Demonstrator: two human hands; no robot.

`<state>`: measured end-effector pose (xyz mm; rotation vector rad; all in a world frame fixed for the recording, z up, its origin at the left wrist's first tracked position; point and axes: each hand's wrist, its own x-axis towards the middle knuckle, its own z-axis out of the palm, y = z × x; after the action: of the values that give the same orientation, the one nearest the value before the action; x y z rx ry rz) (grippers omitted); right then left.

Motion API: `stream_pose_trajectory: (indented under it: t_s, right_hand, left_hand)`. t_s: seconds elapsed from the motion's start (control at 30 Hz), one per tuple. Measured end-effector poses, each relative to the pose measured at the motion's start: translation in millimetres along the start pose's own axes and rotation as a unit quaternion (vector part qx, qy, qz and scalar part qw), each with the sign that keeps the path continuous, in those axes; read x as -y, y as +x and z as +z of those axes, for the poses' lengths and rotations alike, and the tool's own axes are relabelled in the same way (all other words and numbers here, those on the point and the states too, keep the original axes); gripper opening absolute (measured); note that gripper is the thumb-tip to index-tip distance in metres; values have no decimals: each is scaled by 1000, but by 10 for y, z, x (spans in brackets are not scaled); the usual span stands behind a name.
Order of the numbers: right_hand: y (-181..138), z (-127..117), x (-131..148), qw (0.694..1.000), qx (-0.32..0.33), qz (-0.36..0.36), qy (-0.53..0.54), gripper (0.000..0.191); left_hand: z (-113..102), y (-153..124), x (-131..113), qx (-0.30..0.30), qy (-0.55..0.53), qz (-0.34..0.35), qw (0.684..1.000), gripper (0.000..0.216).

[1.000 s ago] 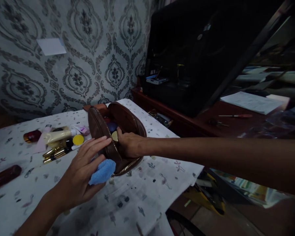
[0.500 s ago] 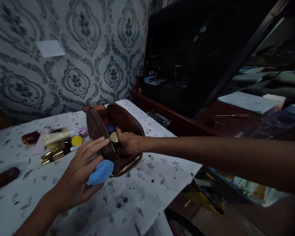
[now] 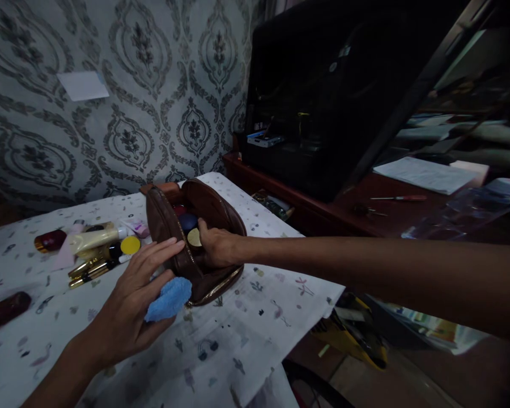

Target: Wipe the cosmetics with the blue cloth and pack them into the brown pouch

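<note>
patterned wallpaper (image 3: 144,51) behind, printed tablecloth (image 3: 221,351) below. from the left i've got a cream tube (image 3: 91,241), then the left hand (image 3: 130,300) pinching a blue cloth (image 3: 169,299), fingertips on the open brown bag (image 3: 158,215) sitting on the tablecloth. inside, a pale round lid (image 3: 194,238) now shows slightly fuller beside the right hand (image 3: 223,247); its fingers are hidden, i can't tell its grip. the reach inside goes on.
</note>
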<state>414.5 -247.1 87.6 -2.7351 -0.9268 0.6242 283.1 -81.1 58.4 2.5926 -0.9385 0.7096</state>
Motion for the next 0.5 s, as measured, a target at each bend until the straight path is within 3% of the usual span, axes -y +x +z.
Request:
stream_pose_trajectory:
  t_s: [0.1,0.23,0.5]
  right_hand:
    - [-21,-50,43,999,1,27,38,88]
    - [-11,-49,61,999,29,30,18,96]
    - [-18,13,-5,995,27,-79,-50,88]
  left_hand:
    - [0,-1,2,1,-1,0,1000,25]
    - [4,-7,-3,1,-2,0,1000,24]
    - [8,-6,-12,-5,-10,-9,1000,24]
